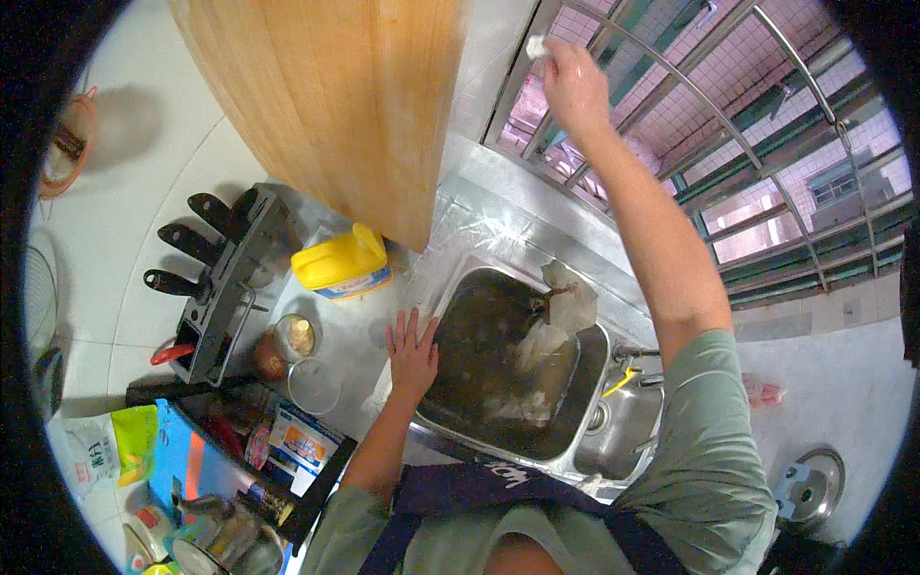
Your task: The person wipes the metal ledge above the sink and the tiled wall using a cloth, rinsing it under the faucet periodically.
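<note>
My right hand (575, 83) is raised at the metal window bars (668, 68), pinching a small crumpled white thing (536, 47), perhaps a cloth. Below, my left hand (415, 359) lies flat with fingers spread on the steel counter, at the left rim of the large sink basin (611, 388). Murky water fills that basin. A pale, wet cloth or bag (571, 298) hangs at its far right corner and trails into the water. Something white (379, 392) sits beside my left wrist, partly hidden.
Left of the basin stand a yellow jug (341, 262), a glass bowl (315, 384) and a rack (230, 280) of black-handled knives. A large wooden board (345, 93) leans behind them. Packets and a box (302, 445) crowd the lower left. A smaller basin (622, 445) adjoins on the right.
</note>
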### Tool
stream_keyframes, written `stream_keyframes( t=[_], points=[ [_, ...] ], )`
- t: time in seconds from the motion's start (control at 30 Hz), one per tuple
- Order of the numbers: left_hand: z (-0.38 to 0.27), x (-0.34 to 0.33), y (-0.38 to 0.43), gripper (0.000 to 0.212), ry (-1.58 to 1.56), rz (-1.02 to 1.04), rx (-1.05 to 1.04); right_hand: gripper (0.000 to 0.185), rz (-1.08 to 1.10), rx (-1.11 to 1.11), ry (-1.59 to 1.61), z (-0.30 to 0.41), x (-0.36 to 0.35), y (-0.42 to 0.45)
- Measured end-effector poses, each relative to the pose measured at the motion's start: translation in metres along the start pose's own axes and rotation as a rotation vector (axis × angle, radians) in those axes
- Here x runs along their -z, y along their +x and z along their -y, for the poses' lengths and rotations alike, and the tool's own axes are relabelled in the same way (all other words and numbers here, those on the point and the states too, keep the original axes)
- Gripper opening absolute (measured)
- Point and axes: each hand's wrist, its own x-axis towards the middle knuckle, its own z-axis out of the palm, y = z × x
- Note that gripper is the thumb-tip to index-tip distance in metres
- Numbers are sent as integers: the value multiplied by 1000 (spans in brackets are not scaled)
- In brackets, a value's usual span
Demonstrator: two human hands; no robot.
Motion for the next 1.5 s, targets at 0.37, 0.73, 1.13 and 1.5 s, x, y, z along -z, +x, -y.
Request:
stream_keyframes(
  t=[0.37,0.73,1.13,1.5],
  points=[
    [4,1,-2,62,-8,121,32,10,71,-112,-42,16,-86,-45],
    [-3,3,-1,58,13,112,8,14,64,-318,183,21,-114,-87],
    [0,2,-5,54,48,119,9,16,-457,-133,82,14,-20,105],
    [2,3,-3,56,-18,128,41,11,136,-295,74,27,-123,-98]
  ],
)
